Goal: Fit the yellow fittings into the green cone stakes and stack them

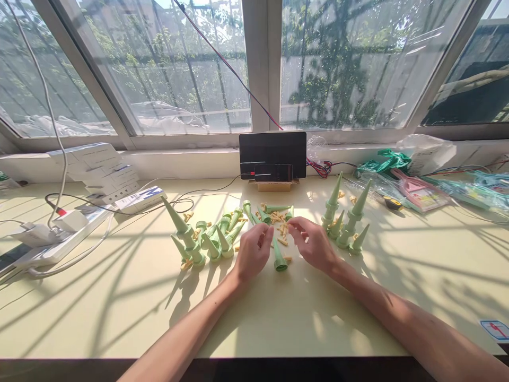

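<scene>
My left hand [254, 249] and my right hand [312, 241] rest on a pale yellow table [119, 297], fingers curled. Between them stands a green plastic cone spike [279, 255], upright on its wide end. Small orange pieces [280, 225] lie scattered just beyond my fingertips. My right fingers pinch at something small near those pieces; I cannot make it out. My left fingers are bent inward close to the cone's tip. A cluster of green cones [210, 239] stands at the left, and another group of stacked cones [345, 220] stands at the right.
A dark tablet and a phone on a wooden stand [272, 159] sit at the back by the window. A power strip with plugs and cables [51, 233] lies at the left beside paper sheets [99, 167]. Plastic bags and packets [417, 180] fill the back right.
</scene>
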The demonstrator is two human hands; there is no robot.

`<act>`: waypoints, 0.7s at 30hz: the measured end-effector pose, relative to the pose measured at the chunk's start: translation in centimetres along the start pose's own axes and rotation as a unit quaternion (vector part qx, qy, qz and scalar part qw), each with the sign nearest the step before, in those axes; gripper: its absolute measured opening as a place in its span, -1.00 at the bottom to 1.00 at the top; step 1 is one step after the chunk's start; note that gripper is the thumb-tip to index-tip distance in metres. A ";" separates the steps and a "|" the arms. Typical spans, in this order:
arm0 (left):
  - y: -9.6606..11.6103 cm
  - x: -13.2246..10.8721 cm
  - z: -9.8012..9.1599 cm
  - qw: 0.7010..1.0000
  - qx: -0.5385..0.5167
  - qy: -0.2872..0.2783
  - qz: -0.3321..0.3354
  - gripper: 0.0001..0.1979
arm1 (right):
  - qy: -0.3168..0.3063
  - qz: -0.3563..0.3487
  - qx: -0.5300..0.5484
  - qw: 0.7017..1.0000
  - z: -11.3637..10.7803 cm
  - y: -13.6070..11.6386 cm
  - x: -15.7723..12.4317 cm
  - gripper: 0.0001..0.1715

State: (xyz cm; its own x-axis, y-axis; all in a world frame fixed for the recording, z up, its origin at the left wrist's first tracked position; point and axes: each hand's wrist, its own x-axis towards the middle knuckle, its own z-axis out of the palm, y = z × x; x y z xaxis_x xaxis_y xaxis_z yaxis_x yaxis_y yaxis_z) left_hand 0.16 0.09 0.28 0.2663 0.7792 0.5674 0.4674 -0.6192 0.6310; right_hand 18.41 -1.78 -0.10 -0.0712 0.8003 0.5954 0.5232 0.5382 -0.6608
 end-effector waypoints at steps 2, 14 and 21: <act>0.0 0.1 0.0 1.000 0.008 0.009 0.010 -0.58 | 0.014 0.027 0.003 1.000 -0.2 0.1 0.2 -0.75; 0.7 -0.3 -0.2 0.995 -0.005 -0.095 -0.006 -0.75 | 0.010 0.046 0.015 0.999 -0.2 -0.1 0.2 -0.71; 1.0 -0.3 -0.3 0.988 0.024 -0.150 -0.009 -0.68 | 0.010 0.036 0.006 0.999 -0.2 -0.3 0.2 -0.73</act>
State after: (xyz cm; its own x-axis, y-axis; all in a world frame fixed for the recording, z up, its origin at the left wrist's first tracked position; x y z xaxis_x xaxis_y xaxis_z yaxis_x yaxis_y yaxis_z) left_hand 0.27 -0.78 0.92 0.4927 0.7884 0.3685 0.5116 -0.6049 0.6102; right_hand 18.43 -1.85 0.32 -0.0171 0.8314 0.5555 0.5168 0.4829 -0.7069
